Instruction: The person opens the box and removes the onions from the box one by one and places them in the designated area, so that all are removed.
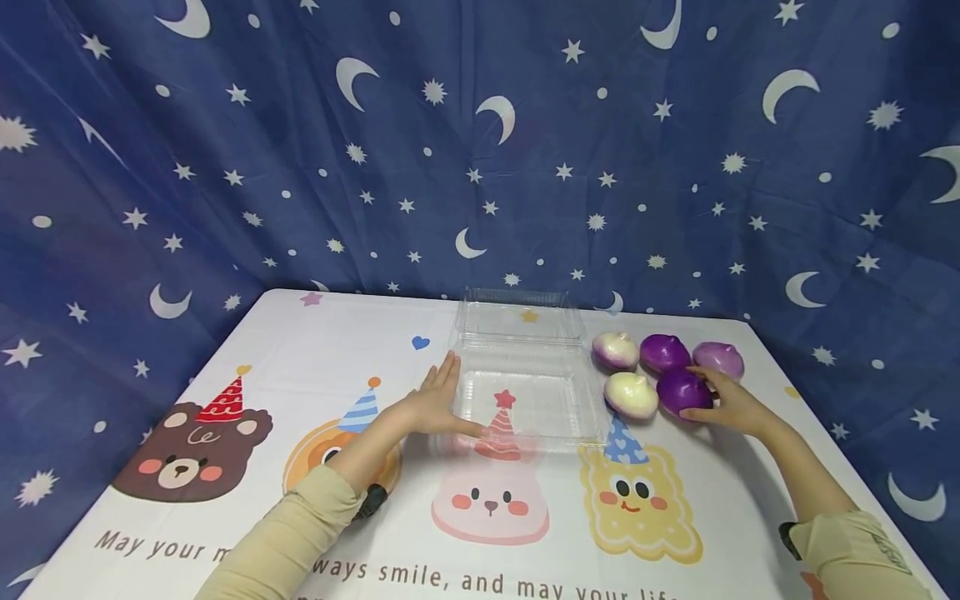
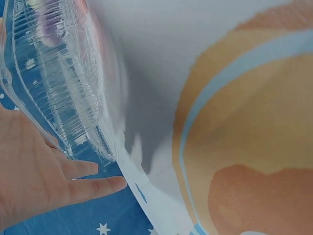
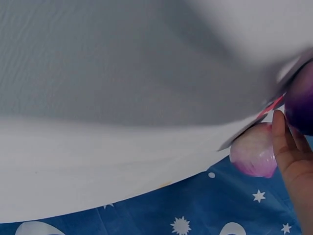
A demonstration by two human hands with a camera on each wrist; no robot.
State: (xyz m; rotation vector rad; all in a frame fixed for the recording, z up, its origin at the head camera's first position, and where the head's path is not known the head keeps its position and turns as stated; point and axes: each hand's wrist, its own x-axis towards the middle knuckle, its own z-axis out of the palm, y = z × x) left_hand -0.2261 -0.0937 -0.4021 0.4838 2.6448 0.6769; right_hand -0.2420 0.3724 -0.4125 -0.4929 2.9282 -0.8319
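Note:
An unfolded clear plastic clamshell box (image 1: 528, 392) lies on the table, its lid (image 1: 517, 318) at the back. My left hand (image 1: 431, 407) rests at the box's left side, fingers straight, thumb along the near edge. In the left wrist view the fingers (image 2: 93, 188) lie beside the ribbed wall (image 2: 63, 93). To the right of the box, my right hand (image 1: 731, 403) holds a dark purple onion (image 1: 681, 393) between thumb and fingers. Around it sit another dark purple onion (image 1: 664, 353), a light purple onion (image 1: 718, 360) and two whitish onions (image 1: 631, 395).
A white tablecloth (image 1: 360, 342) printed with cartoon faces and lettering covers the table. Behind it hangs a blue curtain (image 1: 420, 167) with moons and stars. The light purple onion stands near the table's right edge.

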